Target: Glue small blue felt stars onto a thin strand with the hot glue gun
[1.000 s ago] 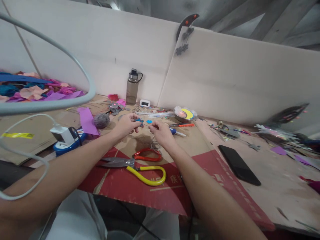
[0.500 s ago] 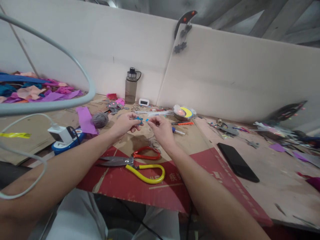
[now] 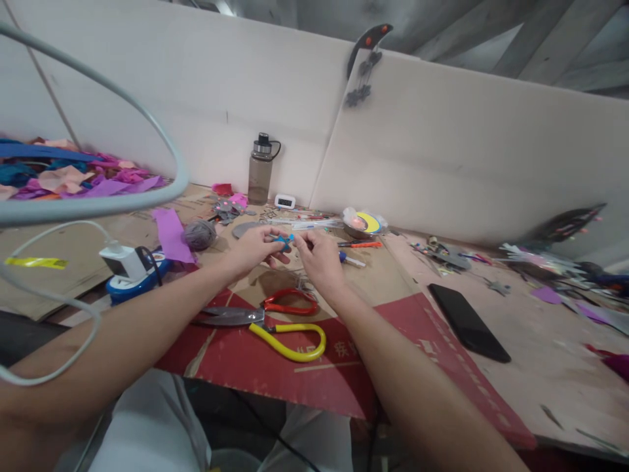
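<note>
Between thumb and fingers of my left hand (image 3: 261,249) is a small blue cut-out piece (image 3: 282,244), its exact shape partly covered by the fingers. My right hand (image 3: 317,257) pinches at a tiny bright blue bit (image 3: 291,237) right beside that piece; whether the two touch I cannot tell. Below both hands, on the red and brown cardboard (image 3: 295,387), lie large scissors (image 3: 287,357) with one red and one yellow handle, blades pointing left. A screwdriver-like tool with a blue handle and pale shaft (image 3: 354,261) rests just right of my right hand.
A grey yarn ball (image 3: 200,234) and purple felt strip (image 3: 173,236) lie left. Behind stand a bottle (image 3: 260,174), small clock (image 3: 285,201) and bowl (image 3: 362,224). A phone (image 3: 469,321) lies right. A power socket with charger (image 3: 130,272) and a curved grey tube (image 3: 147,115) are left.
My left hand and the blue piece have shifted right, closing the gap to my right hand and the tiny blue bit. The view has turned slightly.
</note>
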`<state>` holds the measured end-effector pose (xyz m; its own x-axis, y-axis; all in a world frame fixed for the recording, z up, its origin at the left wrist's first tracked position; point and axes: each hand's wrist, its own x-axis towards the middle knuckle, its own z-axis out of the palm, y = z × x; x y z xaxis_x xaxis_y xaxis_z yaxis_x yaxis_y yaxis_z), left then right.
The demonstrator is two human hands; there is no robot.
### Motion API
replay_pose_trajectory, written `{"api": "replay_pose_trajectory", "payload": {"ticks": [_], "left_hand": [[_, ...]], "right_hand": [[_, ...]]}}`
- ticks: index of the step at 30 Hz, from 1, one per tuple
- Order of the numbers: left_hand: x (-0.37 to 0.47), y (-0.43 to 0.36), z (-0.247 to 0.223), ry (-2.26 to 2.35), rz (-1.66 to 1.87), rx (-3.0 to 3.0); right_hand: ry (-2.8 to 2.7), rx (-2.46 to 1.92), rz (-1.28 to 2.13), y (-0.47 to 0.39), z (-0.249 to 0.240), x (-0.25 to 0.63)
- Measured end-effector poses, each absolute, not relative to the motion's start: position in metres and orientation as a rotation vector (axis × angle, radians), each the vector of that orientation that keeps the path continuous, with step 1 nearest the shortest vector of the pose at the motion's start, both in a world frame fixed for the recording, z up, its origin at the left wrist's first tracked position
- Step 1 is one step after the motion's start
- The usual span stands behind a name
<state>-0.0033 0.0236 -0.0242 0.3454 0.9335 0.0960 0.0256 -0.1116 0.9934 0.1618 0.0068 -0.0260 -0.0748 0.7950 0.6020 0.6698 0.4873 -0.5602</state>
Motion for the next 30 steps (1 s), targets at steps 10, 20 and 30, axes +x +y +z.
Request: {"api": "replay_pose_trajectory", "payload": {"ticks": [10, 20, 30], "left_hand": [[0.0003, 0.0184, -0.0211, 0.878, 1.016, 1.446], [0.003, 0.0168, -0.021, 0.884, 1.001, 1.442], [0.0006, 0.0153, -0.0217, 0.95, 0.949, 1.611]], "right_hand": [[-1.81, -1.26, 0.23, 0.0074, -0.0269, 0.1605], [-1.749, -1.254, 0.308, 0.0052, -0.0242, 0.1594], [-1.735, -1.258, 0.276, 0.0062, -0.0242, 0.1597]]}}
